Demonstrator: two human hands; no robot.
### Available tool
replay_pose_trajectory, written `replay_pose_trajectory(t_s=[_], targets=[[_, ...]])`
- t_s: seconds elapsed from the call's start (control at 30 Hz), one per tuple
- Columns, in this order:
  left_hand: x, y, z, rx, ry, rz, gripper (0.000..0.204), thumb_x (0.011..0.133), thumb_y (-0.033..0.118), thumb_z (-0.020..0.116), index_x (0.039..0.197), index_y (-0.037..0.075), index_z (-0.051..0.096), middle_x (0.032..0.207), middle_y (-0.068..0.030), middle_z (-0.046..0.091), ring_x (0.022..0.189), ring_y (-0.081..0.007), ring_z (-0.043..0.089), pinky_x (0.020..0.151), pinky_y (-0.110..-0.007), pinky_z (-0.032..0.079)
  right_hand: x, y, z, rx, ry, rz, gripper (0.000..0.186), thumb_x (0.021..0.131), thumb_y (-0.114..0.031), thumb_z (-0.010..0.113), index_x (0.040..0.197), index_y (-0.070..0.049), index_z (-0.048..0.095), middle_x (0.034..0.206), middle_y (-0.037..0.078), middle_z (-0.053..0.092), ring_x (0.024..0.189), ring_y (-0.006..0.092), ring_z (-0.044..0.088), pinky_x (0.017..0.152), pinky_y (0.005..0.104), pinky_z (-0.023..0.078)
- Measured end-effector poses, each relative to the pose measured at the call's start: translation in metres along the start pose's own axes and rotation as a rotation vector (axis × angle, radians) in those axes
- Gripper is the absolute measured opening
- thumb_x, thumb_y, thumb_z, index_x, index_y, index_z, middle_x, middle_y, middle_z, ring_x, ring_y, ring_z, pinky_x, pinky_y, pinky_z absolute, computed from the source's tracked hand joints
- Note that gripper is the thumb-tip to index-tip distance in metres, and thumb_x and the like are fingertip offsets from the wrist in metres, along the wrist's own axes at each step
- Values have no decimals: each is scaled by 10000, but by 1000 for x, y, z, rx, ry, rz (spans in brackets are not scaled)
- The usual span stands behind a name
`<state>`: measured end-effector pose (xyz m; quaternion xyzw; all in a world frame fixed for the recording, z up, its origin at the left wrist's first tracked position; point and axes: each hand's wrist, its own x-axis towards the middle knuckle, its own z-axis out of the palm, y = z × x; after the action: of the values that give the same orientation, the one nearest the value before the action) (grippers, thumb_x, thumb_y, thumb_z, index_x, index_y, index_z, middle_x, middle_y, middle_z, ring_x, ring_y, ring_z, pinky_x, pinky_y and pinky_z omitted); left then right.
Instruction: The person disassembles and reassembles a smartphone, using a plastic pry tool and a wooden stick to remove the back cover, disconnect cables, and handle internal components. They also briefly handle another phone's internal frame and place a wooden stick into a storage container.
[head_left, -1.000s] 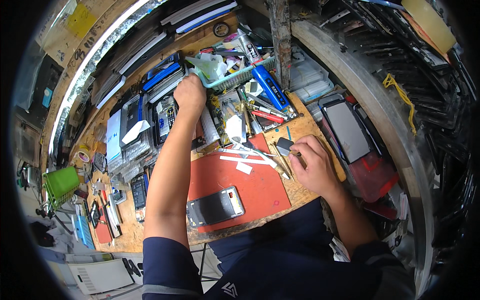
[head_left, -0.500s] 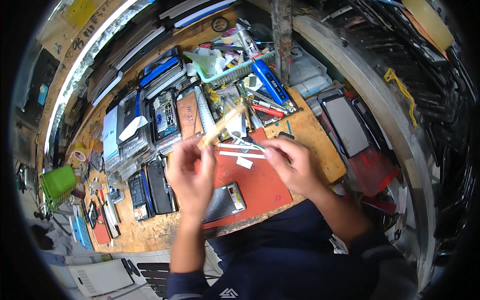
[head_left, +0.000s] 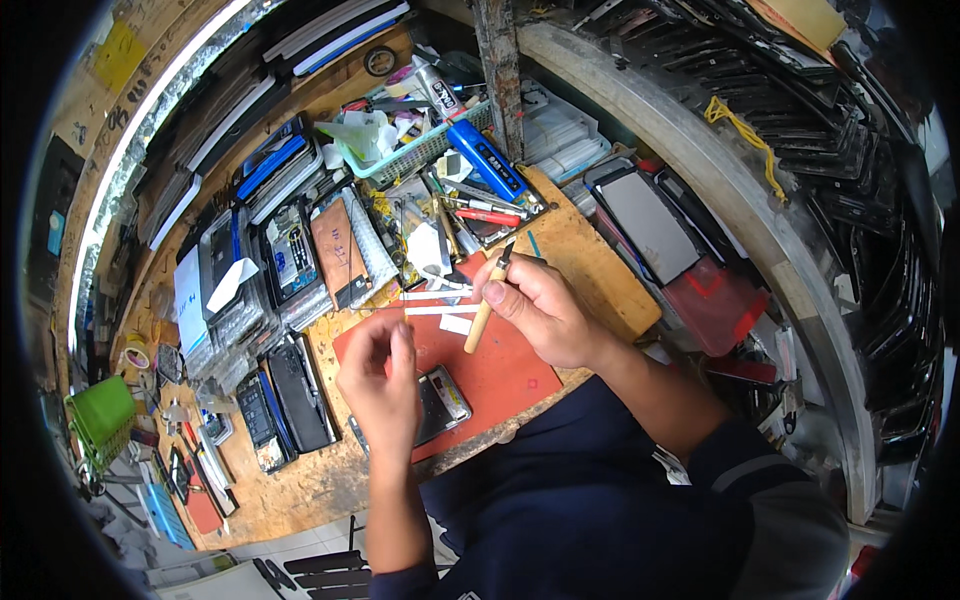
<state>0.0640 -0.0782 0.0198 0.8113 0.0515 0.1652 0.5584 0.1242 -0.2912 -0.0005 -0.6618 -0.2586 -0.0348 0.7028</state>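
Note:
My right hand (head_left: 540, 312) is closed round a craft knife with a light wooden handle (head_left: 479, 328). Its dark, pointed tip (head_left: 506, 256) sticks up past my fingers, and the handle slants down over the red mat. Left of it, my left hand (head_left: 383, 375) is held above the mat with fingers curled and thumb close to them. Something thin seems to rise from those fingertips, too small to make out. Below and partly behind the left hand, a dark phone (head_left: 440, 408) with a bared end lies on the red mat (head_left: 515, 365).
White strips (head_left: 442, 309) lie at the mat's far edge. Beyond are a blue tool (head_left: 486, 160), a red-handled tool (head_left: 488, 217) and a full green basket (head_left: 415, 155). Stacked phone parts (head_left: 290, 262) and a black phone case (head_left: 302, 395) stand to the left.
The wooden handle has gone from my left hand to my right, its dark tip now pointing up. My left hand has dropped slightly, and the whole view has shifted.

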Motion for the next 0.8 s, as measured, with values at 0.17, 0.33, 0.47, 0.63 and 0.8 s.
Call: replay_pose_trajectory(t_s=[0.17, 0.33, 0.47, 0.63, 0.8], targets=[[31, 26, 12, 419, 79, 481, 314, 997, 35, 755, 1300, -33, 709, 1298, -194, 676, 1138, -319, 692, 990, -401, 551, -9, -6, -1, -106, -58, 91, 226, 1123, -219, 642, 1043, -7, 635, 771, 54, 608, 692, 121, 575, 649, 333, 474], [-3, 23, 8, 327, -75, 411, 147, 987, -18, 711, 1131, -37, 733, 1111, -164, 740, 1082, -285, 717, 992, -378, 533, 1, -14, -12, -354, -35, 239, 265, 1049, -263, 742, 983, -15, 678, 655, 98, 590, 557, 195, 531, 553, 398, 425], [-43, 0, -19, 358, 42, 234, 85, 964, -30, 722, 1041, -31, 758, 1019, -152, 742, 972, -281, 713, 903, -374, 546, 41, -2, -36, -545, -30, 350, 314, 995, -290, 777, 972, 17, 715, 711, 166, 663, 612, 291, 639, 600, 464, 469], [-85, -30, -70, 503, 270, 181, 89, 962, -36, 697, 1031, -13, 748, 984, -145, 741, 955, -312, 689, 904, -417, 524, 93, 18, -33, -857, 254, -243, 416, 946, -184, 811, 1296, 13, 701, 941, 102, 714, 718, 216, 659, 671, 364, 551], [-119, -49, -97, 636, 396, 146, 73, 1024, 25, 671, 1032, -27, 722, 969, -136, 702, 926, -289, 644, 893, -402, 497, 112, 17, -14, -645, 79, -141, 329, 947, -138, 803, 1226, 21, 730, 895, 106, 730, 666, 169, 634, 640, 353, 531]])
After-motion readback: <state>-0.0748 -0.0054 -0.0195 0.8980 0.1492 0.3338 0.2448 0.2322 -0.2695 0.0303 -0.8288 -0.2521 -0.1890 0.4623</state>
